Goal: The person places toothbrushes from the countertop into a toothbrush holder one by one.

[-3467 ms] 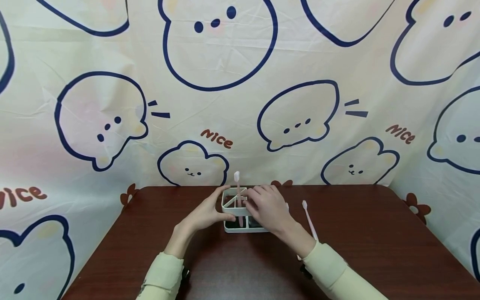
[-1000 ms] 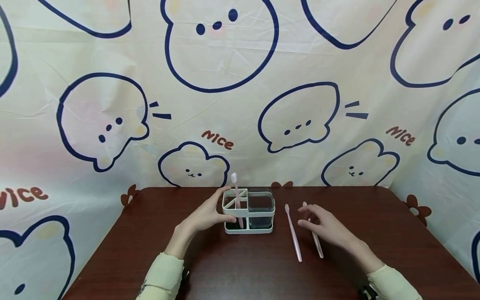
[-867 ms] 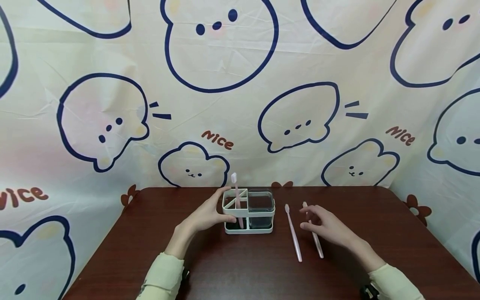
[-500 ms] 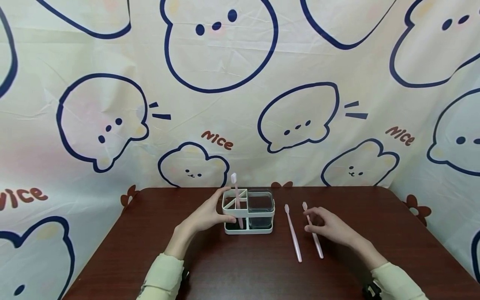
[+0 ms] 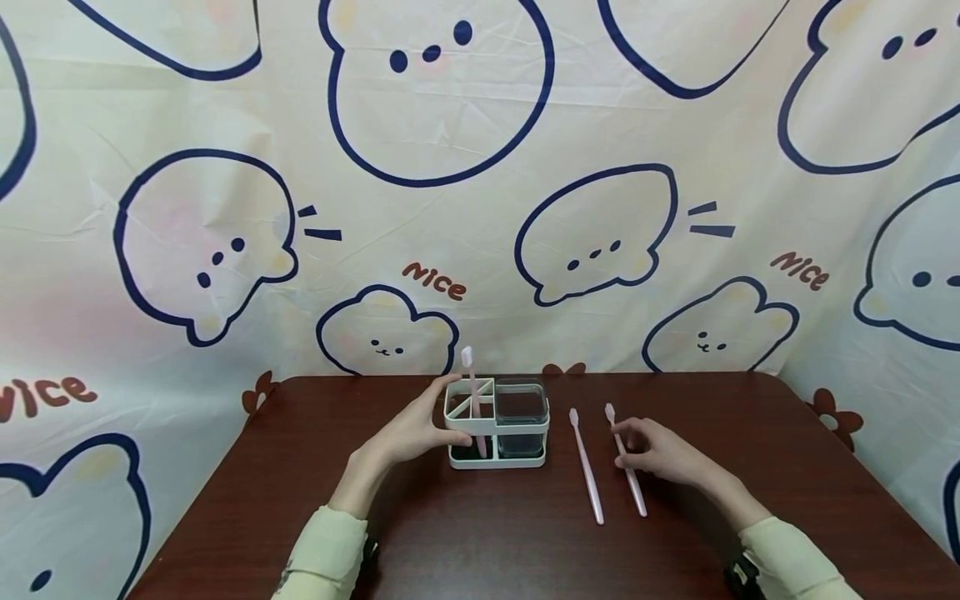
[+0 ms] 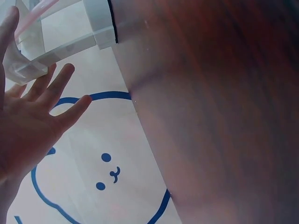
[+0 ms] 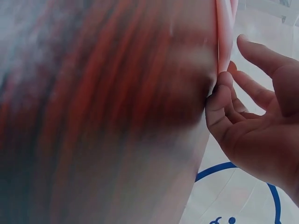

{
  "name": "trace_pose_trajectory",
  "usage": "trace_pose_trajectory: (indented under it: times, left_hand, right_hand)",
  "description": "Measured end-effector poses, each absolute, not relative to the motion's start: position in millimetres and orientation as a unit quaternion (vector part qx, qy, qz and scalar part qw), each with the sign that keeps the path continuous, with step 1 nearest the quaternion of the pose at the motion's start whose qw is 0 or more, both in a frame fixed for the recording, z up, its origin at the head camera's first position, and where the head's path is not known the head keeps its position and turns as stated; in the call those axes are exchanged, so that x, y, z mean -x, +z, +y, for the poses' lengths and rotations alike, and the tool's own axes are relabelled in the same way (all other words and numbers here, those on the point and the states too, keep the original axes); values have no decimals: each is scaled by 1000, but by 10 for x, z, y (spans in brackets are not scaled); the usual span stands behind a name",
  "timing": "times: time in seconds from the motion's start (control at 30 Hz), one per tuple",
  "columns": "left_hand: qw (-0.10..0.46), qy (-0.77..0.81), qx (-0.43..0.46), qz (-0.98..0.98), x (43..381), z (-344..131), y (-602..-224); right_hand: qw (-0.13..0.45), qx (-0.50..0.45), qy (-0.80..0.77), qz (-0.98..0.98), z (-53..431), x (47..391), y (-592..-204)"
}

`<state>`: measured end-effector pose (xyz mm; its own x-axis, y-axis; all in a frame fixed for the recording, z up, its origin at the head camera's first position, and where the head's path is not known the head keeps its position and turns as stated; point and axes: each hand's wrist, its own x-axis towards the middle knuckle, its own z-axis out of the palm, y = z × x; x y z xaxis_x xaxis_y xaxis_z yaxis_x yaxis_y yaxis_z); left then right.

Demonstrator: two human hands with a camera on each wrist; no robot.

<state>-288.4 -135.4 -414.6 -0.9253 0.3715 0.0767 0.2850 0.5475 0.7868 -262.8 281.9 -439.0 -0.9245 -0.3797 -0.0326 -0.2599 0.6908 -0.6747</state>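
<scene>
My left hand (image 5: 411,427) grips the left end of a white toothbrush holder (image 5: 498,463), thumb in front and fingers behind. A pink toothbrush (image 5: 474,393) stands in one of its left slots, head up. In the left wrist view, the holder's corner (image 6: 70,48) lies between thumb and fingers. Two more pink toothbrushes lie on the table to its right. Over the outer toothbrush (image 5: 636,492) is my right hand (image 5: 663,451), with thumb and index finger spread on either side of the handle. The right wrist view shows the thumb apart from this brush (image 7: 225,32), other fingertips close beside it.
The inner toothbrush (image 5: 586,467) lies between the holder and my right hand. A clear cup (image 5: 521,403) sits in the holder's right half. Behind the dark wood table (image 5: 480,533) hangs a cartoon-printed cloth (image 5: 465,225), near its back edge.
Earlier my right hand was at the holder beside the standing toothbrush. It has since moved right to the outer toothbrush, and its fingers have drawn nearer the handle. The left hand keeps its place.
</scene>
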Motion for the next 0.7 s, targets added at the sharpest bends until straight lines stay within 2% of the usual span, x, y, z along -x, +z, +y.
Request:
trace_pose_trajectory:
  times: [0.37, 0.7]
  left_hand:
    - [49, 439, -189, 877, 2887, -1354, -4141]
    - [50, 438, -189, 877, 2883, -1359, -4146]
  right_hand:
    - [101, 163, -318, 928, 2771, 2659, -4427]
    - [92, 150, -338, 924, 2781, 2655, -4436]
